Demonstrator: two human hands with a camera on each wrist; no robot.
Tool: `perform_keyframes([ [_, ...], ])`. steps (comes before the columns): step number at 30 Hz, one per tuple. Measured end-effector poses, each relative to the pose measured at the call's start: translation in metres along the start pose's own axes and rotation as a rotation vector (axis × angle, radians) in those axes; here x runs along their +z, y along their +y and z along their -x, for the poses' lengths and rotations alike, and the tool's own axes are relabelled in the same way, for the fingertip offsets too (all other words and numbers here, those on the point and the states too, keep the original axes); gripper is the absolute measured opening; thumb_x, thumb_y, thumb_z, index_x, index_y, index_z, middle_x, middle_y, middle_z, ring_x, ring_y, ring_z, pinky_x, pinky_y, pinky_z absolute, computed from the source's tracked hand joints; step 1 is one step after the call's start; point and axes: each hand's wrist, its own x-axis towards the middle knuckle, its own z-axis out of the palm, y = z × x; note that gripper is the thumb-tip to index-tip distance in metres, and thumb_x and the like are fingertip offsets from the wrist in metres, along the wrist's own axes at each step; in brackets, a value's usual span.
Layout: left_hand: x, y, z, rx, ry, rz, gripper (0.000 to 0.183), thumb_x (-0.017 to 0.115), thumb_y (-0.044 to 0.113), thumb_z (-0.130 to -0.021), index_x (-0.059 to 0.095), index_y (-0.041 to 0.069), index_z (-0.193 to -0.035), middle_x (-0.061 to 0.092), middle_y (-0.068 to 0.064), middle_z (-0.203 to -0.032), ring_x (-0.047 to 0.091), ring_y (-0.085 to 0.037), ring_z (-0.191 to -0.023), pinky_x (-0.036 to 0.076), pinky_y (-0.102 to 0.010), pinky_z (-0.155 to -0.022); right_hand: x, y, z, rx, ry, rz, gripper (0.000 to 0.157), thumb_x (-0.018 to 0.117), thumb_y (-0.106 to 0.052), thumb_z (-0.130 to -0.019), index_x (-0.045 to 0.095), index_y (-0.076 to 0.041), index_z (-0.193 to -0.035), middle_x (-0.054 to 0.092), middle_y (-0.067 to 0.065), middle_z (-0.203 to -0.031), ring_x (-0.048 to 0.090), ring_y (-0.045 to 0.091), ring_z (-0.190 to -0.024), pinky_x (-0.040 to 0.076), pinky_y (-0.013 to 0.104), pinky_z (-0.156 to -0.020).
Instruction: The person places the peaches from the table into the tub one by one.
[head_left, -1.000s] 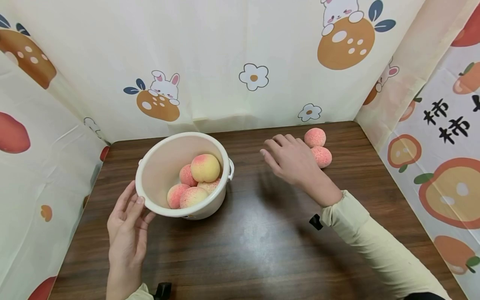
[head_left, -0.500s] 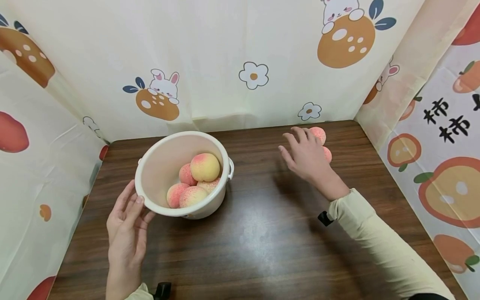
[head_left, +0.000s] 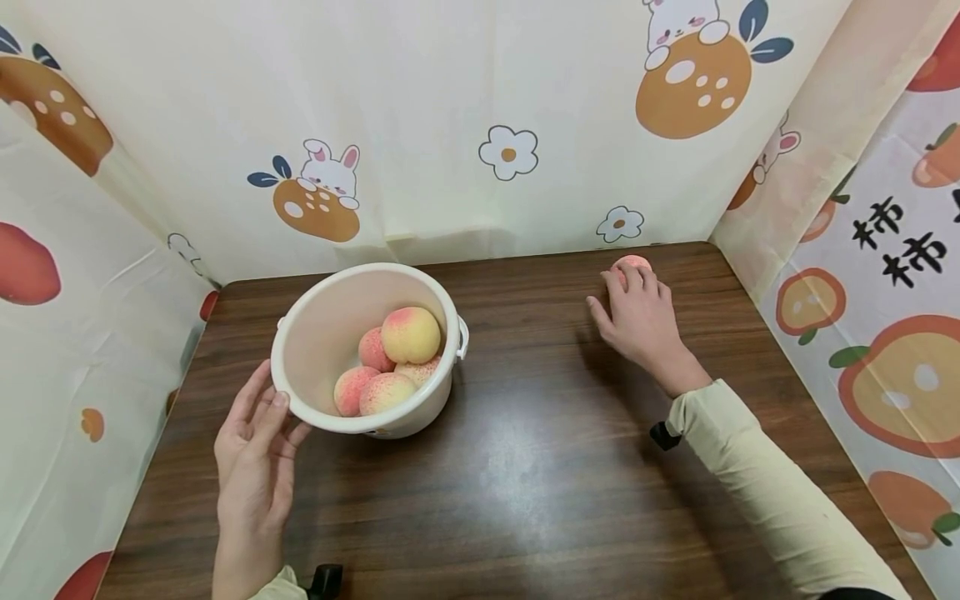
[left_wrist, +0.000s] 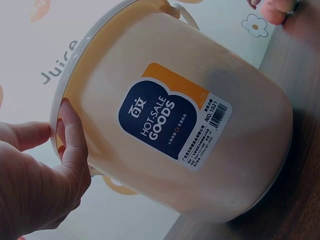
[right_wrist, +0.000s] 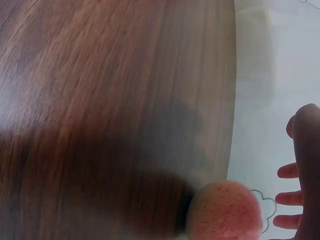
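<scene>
On the left of the table stands a cream plastic bucket (head_left: 438, 404) holding several pink and yellow peaches (head_left: 410, 336). My left hand (head_left: 251, 467) pinches its rim at the near left side, thumb on one face and fingers on the other; the left wrist view shows this grip beside the bucket's label (left_wrist: 172, 120). At the back right, my right hand (head_left: 641, 321) hovers over two pink peaches, fingers spread and slightly bent. One peach (head_left: 633, 263) peeks out past the fingertips; the other is hidden under the hand. A gap shows between the fingers and the peach (right_wrist: 225, 212) in the right wrist view.
A dark wood-grain table (head_left: 495, 500) lies under everything. Printed cloth (head_left: 435, 100) hangs along its back edge and both sides. The bucket's white handle (head_left: 462, 337) hangs at its right rim.
My right hand has moved right, from beside the two pink peaches to over them, covering the nearer one. The left hand and the bucket stay in place.
</scene>
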Motion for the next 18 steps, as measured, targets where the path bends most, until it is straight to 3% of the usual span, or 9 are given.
perform_keyframes([
  [18, -0.001, 0.0, 0.0, 0.003, -0.012, -0.016, 0.049, 0.056, -0.004, -0.104, 0.05, 0.004, -0.151, 0.065, -0.014, -0.132, 0.075, -0.017, -0.106, 0.067, -0.028, -0.075, 0.015, 0.02, 0.004, 0.025, -0.012, 0.051, 0.051, 0.047, -0.042, -0.107, 0.049, -0.008, -0.145, 0.045, 0.029, -0.14, 0.044, 0.056, -0.129, 0.044, 0.075, -0.097],
])
